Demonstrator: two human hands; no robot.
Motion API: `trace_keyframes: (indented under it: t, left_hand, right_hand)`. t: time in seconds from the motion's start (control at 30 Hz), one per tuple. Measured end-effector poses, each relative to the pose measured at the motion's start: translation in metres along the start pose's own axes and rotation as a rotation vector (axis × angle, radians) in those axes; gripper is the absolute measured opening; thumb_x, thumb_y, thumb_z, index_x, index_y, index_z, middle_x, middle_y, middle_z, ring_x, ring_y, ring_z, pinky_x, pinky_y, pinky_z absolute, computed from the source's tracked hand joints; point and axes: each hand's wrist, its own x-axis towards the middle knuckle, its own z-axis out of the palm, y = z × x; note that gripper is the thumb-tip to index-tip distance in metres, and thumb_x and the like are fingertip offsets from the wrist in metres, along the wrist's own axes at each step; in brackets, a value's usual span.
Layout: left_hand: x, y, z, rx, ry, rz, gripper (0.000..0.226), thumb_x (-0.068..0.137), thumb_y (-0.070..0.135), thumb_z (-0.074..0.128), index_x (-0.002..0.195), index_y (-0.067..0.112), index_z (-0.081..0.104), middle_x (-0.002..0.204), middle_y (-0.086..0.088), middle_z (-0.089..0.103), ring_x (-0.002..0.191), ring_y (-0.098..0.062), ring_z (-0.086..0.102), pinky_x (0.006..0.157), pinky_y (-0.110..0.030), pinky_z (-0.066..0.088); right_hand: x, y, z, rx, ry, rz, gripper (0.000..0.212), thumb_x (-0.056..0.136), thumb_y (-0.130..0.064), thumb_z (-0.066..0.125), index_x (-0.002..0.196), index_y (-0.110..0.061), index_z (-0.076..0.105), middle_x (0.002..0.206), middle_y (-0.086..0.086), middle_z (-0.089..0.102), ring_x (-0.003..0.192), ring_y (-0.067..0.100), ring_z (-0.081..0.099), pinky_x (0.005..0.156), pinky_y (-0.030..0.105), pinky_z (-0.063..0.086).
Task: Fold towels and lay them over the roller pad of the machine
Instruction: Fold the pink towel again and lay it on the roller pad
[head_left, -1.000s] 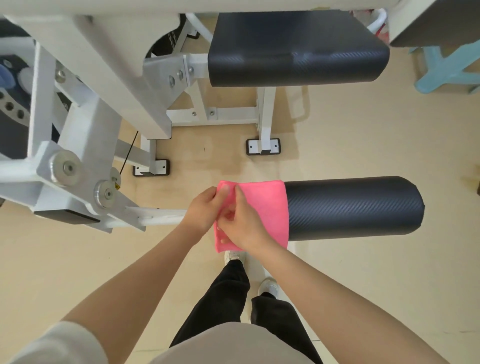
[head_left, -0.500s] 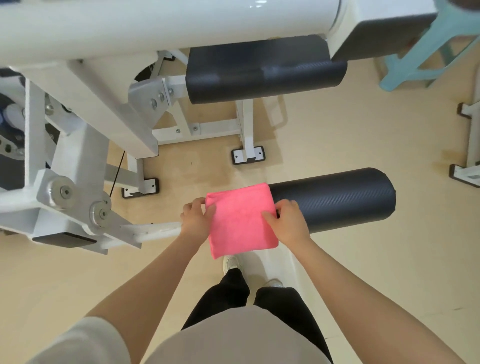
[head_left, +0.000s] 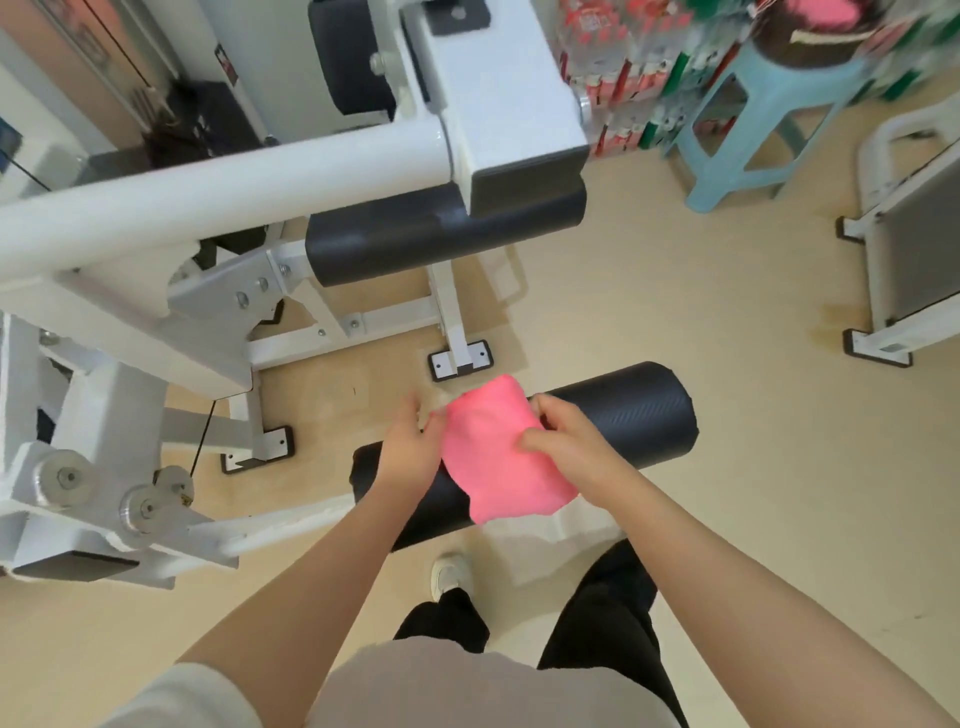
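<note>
Two hands work one pink towel (head_left: 498, 452), which lies draped over the middle of the black roller pad (head_left: 634, 415), its lower edge hanging down the near side. The left hand (head_left: 410, 447) meets the towel's left edge with the thumb side against the cloth; its fingertips are blurred, so whether they pinch the edge or only press it cannot be told. The right hand (head_left: 566, 441) sits on the towel's right side, fingers curled, with the thumb and forefinger closed on a fold of the cloth. Bare roller shows on both sides of the towel.

One roller pad is near the hands; one more black pad (head_left: 441, 234) is mounted higher on the white machine frame (head_left: 218, 192). One blue stool (head_left: 769, 109) stands at the upper right, carrying a dark container with something pink in it, too blurred to name. One white shoe (head_left: 451, 571) shows on the floor beneath the roller, beside two dark trouser legs.
</note>
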Motion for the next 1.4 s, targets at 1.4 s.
trace_keyframes:
  t: [1.4]
  left_hand:
    - [0.336, 0.588, 0.537, -0.32, -0.368, 0.038, 0.024, 0.091, 0.038, 0.055, 0.111, 0.025, 0.058, 0.094, 0.002, 0.064, 0.086, -0.015, 0.059, 0.085, -0.034, 0.05]
  right_hand:
    - [0.275, -0.126, -0.791, 0.355, 0.168, 0.088, 0.043, 0.087, 0.006, 0.039, 0.124, -0.014, 0.047, 0.103, 0.004, 0.062, 0.088, 0.018, 0.06, 0.077, 0.031, 0.05]
